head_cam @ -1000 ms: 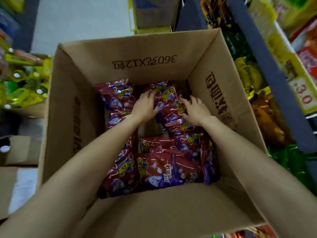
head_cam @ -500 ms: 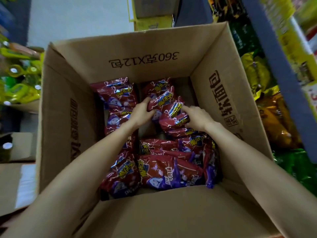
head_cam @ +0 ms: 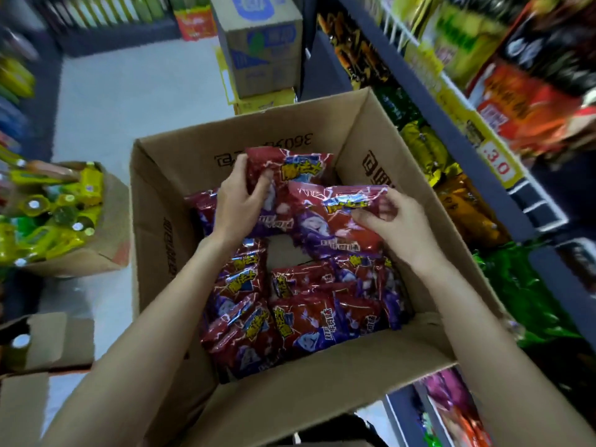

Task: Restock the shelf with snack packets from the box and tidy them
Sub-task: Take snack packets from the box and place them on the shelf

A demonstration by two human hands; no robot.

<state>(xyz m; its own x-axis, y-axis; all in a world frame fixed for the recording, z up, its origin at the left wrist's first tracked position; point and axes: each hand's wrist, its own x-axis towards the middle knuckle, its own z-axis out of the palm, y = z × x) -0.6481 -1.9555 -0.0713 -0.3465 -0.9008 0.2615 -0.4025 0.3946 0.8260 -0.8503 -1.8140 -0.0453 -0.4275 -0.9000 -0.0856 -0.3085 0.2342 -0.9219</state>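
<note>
The fingers of the left hand (head_cam: 240,201) are curled round one red snack packet (head_cam: 287,169) near the far wall of the cardboard box (head_cam: 322,391), and those of the right hand (head_cam: 393,221) are pinched on a second packet (head_cam: 335,217) just beside it, both raised above the loose packets (head_cam: 300,314) on the box floor. Each bag is best gripped by its edge and lifted clear of the box rim, so nothing is crushed before the shelf (head_cam: 467,143) right of the box is reached.

Your head camera is looking steeply down from close above the open box (head_cam: 167,221), facing along the aisle floor (head_cam: 135,101) toward 12 o'clock, with the shelf (head_cam: 458,137) running past at 2 o'clock.
</note>
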